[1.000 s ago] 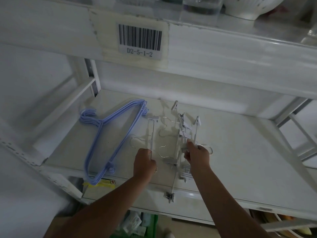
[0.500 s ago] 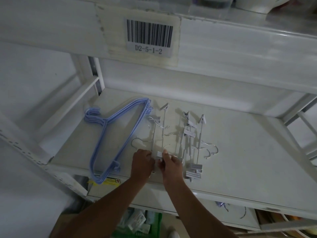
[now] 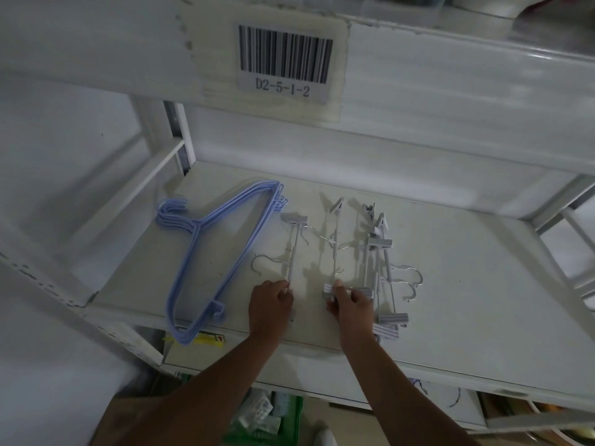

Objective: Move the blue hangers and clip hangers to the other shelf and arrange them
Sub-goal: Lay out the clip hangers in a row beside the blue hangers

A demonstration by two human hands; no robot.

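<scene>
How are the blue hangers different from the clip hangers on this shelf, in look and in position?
The blue hangers are triangular frames in one neat stack at the left; the clip hangers are straight grey bars with end clips and metal hooks, spread loosely to the right. No hand touches the blue hangers, while the left hand and the right hand each hold a clip hanger. Both kinds lie flat on the shelf.

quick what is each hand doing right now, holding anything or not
Left hand: fingers curled round the near end of the leftmost clip hanger.
Right hand: pinches the near clip of the middle clip hanger.
</scene>
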